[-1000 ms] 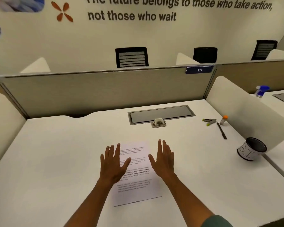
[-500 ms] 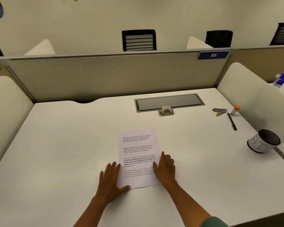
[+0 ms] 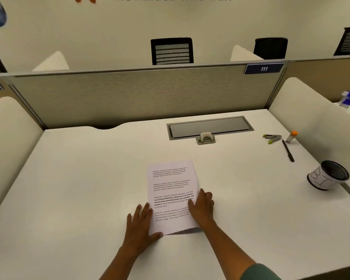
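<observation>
A printed sheet of paper (image 3: 170, 178) lies in the middle of the white desk (image 3: 79, 178), its long side running away from me. My left hand (image 3: 138, 225) lies flat at the sheet's near left corner, fingers straight along the left edge and thumb at the bottom edge. My right hand (image 3: 203, 207) rests flat on the sheet's lower right part, covering that edge. The near right corner of the sheet is raised a little off the desk.
A hole punch (image 3: 205, 138) sits by the grey cable hatch (image 3: 209, 127). At the right are a stapler (image 3: 272, 137), a glue stick (image 3: 291, 136), a black pen (image 3: 288, 150) and a tipped mesh cup (image 3: 327, 175). Partitions (image 3: 139, 93) close the back and sides.
Both hands slid back along the sheet, from its upper half to its near corners. The near right corner has lifted slightly. The view has tilted downward.
</observation>
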Available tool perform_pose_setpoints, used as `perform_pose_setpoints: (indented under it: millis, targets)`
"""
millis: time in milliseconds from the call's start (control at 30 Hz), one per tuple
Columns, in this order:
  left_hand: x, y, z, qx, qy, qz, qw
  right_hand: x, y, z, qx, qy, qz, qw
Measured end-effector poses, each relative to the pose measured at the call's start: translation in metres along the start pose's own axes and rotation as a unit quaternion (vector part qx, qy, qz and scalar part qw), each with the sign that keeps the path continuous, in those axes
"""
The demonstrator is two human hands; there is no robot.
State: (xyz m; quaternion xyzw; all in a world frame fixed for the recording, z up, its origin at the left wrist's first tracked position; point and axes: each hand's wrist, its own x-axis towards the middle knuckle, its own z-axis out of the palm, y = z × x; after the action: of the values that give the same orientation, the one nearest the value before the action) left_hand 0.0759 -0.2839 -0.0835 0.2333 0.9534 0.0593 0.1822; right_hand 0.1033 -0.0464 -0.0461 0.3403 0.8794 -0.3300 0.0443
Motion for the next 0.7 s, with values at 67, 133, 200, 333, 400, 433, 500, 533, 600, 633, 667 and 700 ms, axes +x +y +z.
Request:
perform_pose_setpoints:
  millis: [67, 133, 200, 333, 400, 433, 500, 533, 600, 633, 667, 700]
  targets:
    - [0.0, 0.0, 0.002, 0.01, 0.002, 0.005, 1.0, 0.004, 0.0, 0.0, 0.039, -0.004, 0.009, 0.999]
    - [0.001, -0.002, 0.004, 0.021, 0.0, 0.004, 1.0, 0.008, -0.002, -0.001, 0.067, -0.005, 0.02, 0.998]
    - [0.002, -0.002, 0.004, 0.027, -0.003, -0.006, 1.0, 0.012, -0.005, -0.003, 0.097, 0.0, 0.028, 0.995]
    - [0.001, -0.002, 0.005, 0.021, 0.013, 0.006, 1.0, 0.02, -0.004, -0.01, 0.162, -0.004, 0.058, 0.985]
    - [0.002, -0.004, 0.005, 0.024, 0.009, 0.006, 1.0, 0.025, -0.001, -0.016, 0.169, -0.005, 0.065, 0.984]
    - [0.003, -0.003, 0.002, 0.029, 0.002, 0.004, 1.0, 0.028, 0.001, -0.02, 0.171, -0.009, 0.068, 0.983]
    - [0.004, 0.0, -0.005, 0.055, 0.023, 0.017, 0.998, 0.032, 0.005, -0.026, 0.179, -0.023, 0.072, 0.981]
    - [0.004, 0.001, -0.009, 0.053, 0.013, 0.032, 0.998, 0.033, 0.007, -0.028, 0.184, -0.032, 0.073, 0.98]
    - [0.004, 0.002, -0.017, 0.046, -0.003, 0.042, 0.998, 0.034, 0.012, -0.03, 0.193, -0.043, 0.079, 0.977]
    - [0.006, 0.0, -0.016, 0.056, 0.018, 0.042, 0.997, 0.034, 0.015, -0.032, 0.201, -0.045, 0.084, 0.975]
    - [0.009, -0.002, -0.015, 0.06, 0.012, 0.027, 0.998, 0.034, 0.018, -0.033, 0.21, -0.045, 0.093, 0.972]
    - [0.012, -0.004, -0.014, 0.057, 0.007, 0.012, 0.998, 0.033, 0.02, -0.034, 0.219, -0.043, 0.102, 0.97]
